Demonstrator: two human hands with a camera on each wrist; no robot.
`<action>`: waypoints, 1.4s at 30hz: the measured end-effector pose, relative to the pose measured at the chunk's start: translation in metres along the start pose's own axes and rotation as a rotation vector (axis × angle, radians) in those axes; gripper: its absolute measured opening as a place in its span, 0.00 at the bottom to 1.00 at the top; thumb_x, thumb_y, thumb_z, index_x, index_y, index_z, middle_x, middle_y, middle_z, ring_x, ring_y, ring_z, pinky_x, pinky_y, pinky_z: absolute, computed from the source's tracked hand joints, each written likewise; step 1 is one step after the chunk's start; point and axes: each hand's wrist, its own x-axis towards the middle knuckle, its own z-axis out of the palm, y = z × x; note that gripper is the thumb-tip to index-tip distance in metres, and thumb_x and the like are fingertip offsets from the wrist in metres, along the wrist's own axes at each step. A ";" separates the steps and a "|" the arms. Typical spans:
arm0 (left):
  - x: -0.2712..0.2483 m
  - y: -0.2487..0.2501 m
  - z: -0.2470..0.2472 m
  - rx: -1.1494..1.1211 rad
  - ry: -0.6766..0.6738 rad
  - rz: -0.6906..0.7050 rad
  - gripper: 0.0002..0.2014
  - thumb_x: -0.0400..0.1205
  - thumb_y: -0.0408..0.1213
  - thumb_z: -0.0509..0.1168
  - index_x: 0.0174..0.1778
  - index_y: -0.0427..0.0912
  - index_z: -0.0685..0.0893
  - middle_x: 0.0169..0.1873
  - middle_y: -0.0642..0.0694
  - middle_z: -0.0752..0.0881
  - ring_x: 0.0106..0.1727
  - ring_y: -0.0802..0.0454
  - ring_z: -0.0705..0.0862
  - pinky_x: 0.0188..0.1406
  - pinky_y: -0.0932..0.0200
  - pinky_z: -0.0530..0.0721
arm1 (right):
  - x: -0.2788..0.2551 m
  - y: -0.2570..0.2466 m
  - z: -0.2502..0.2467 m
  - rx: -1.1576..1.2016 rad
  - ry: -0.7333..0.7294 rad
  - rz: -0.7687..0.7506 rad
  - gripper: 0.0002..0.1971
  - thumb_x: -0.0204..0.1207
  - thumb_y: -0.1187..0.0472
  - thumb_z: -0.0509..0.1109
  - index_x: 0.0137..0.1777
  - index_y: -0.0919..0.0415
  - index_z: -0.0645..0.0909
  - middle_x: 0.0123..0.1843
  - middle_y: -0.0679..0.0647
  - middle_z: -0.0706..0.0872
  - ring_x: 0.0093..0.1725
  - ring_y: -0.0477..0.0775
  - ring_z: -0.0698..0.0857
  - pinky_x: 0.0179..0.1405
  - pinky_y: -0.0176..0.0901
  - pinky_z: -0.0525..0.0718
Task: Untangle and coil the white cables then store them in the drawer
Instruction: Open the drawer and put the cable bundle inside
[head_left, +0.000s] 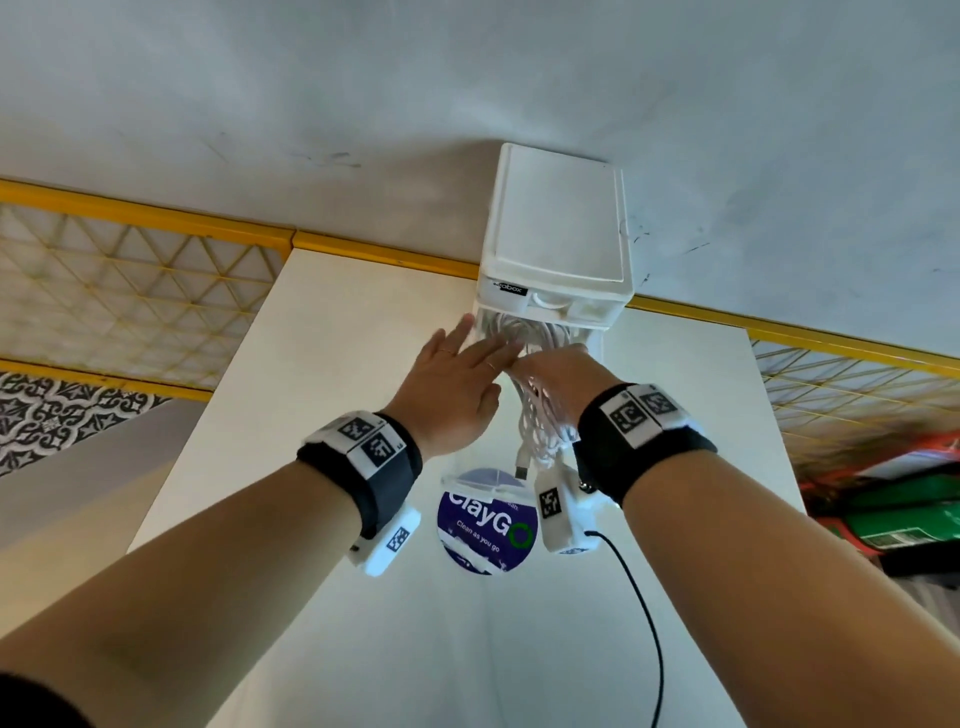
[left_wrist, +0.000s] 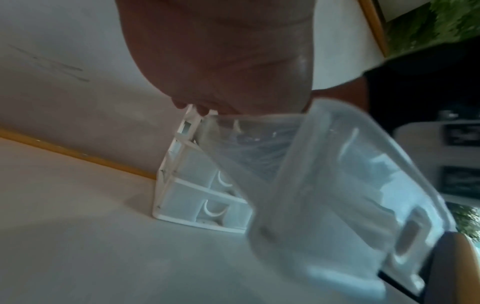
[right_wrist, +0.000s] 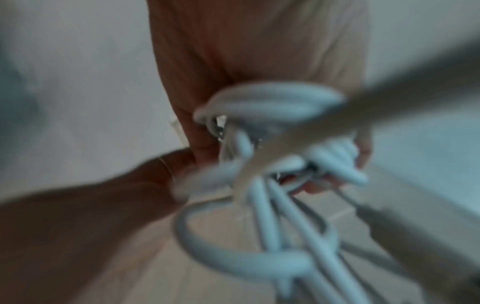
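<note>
Right hand (head_left: 558, 371) fingers grasp white cables (head_left: 535, 415) over open drawer (left_wrist: 350, 185), frame centre; left hand (head_left: 457, 379) fingers straight, released.

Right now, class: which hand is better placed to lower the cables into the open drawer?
The right hand: it grips the white cables above the open drawer; the left hand holds nothing.

a white table (head_left: 322, 332) against a scuffed pale wall (head_left: 363, 78) — yellow-framed lattice panels (head_left: 119, 280) on both sides.
</note>
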 end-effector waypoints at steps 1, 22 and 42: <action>0.001 -0.001 -0.002 0.041 -0.026 -0.029 0.29 0.83 0.48 0.42 0.84 0.55 0.57 0.85 0.52 0.58 0.86 0.40 0.46 0.83 0.40 0.45 | -0.004 0.006 -0.002 0.108 -0.030 -0.018 0.31 0.66 0.50 0.76 0.67 0.67 0.77 0.46 0.61 0.87 0.37 0.51 0.87 0.34 0.40 0.86; -0.025 0.019 -0.005 0.211 -0.230 0.336 0.52 0.70 0.79 0.48 0.84 0.53 0.38 0.86 0.50 0.40 0.86 0.48 0.40 0.84 0.44 0.41 | -0.085 0.095 -0.031 -0.708 0.331 -0.654 0.13 0.73 0.46 0.73 0.55 0.46 0.85 0.49 0.45 0.82 0.52 0.48 0.81 0.60 0.47 0.73; -0.043 0.029 0.000 0.386 -0.295 0.350 0.55 0.74 0.71 0.56 0.82 0.43 0.30 0.83 0.39 0.30 0.85 0.41 0.35 0.83 0.43 0.39 | -0.069 0.139 -0.011 -1.333 0.218 -0.885 0.47 0.72 0.29 0.57 0.84 0.59 0.53 0.84 0.62 0.60 0.83 0.60 0.62 0.77 0.79 0.48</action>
